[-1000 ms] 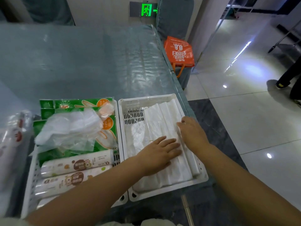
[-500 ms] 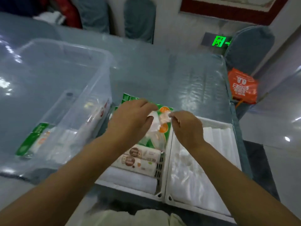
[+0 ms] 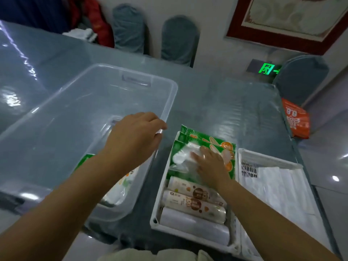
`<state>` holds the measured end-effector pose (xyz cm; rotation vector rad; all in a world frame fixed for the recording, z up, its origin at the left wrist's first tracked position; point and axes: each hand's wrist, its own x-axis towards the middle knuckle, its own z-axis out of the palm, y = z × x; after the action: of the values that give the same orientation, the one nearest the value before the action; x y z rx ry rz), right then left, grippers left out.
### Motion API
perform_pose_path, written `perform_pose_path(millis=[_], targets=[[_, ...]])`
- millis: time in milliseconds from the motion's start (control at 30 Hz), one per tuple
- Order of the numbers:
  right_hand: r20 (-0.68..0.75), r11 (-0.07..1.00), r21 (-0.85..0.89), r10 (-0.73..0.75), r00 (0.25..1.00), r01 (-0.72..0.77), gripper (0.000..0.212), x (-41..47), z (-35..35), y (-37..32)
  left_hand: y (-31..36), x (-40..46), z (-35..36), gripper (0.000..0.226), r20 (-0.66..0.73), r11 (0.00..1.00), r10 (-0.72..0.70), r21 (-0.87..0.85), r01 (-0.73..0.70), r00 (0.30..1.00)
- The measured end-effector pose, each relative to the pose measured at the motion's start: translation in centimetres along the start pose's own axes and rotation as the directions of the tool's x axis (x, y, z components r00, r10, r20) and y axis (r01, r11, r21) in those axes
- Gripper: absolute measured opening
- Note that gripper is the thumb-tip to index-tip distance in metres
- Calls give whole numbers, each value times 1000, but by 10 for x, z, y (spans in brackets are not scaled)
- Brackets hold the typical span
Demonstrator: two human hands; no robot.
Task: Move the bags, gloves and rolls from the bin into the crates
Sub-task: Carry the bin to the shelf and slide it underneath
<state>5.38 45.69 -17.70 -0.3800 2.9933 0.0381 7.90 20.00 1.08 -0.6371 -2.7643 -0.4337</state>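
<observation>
A clear plastic bin point(image 3: 169, 95) stands at left with a green-and-white pack point(image 3: 120, 187) left inside near its front right corner. My left hand point(image 3: 135, 136) hovers over the bin's right rim, fingers loosely curled, holding nothing. A white crate point(image 3: 156, 213) beside the bin holds green glove packs point(image 3: 216, 142), loose clear gloves point(image 3: 182, 155) and three rolls point(image 3: 194, 202). My right hand point(image 3: 211, 164) lies flat on the loose gloves and packs. A second white crate point(image 3: 263, 157) at right holds flat white bags point(image 3: 278, 189).
The table point(image 3: 216, 102) has a glossy grey-blue cover. Covered chairs point(image 3: 177, 38) stand behind it, another chair point(image 3: 301, 76) at right with an orange bag point(image 3: 295, 119) beside the table edge. The table's right edge drops to the floor.
My left hand has moved left from the glove packs to above the bin's rim. My right hand has gone from pinching at the packs to lying flat on the loose gloves. The view swung left.
</observation>
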Motion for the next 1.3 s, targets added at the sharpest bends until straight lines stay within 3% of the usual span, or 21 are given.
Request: perform_pose_path(millis=[200, 433, 767, 1300], targets=[[-14, 999, -19, 48, 999, -48, 51, -28, 7, -11, -20, 1, -1, 23, 73, 996, 92, -12, -92, 993], [-168, 997, 61, 56, 984, -46, 46, 19, -14, -33, -23, -2, 4, 26, 90, 996, 92, -27, -90, 992], [6, 980, 132, 146, 989, -146, 63, 85, -13, -11, -19, -1, 9, 28, 91, 1000, -10, 3, 10, 996], [-43, 995, 84, -47, 998, 51, 51, 61, 3, -14, -13, -8, 8, 26, 40, 996, -90, -4, 90, 995]])
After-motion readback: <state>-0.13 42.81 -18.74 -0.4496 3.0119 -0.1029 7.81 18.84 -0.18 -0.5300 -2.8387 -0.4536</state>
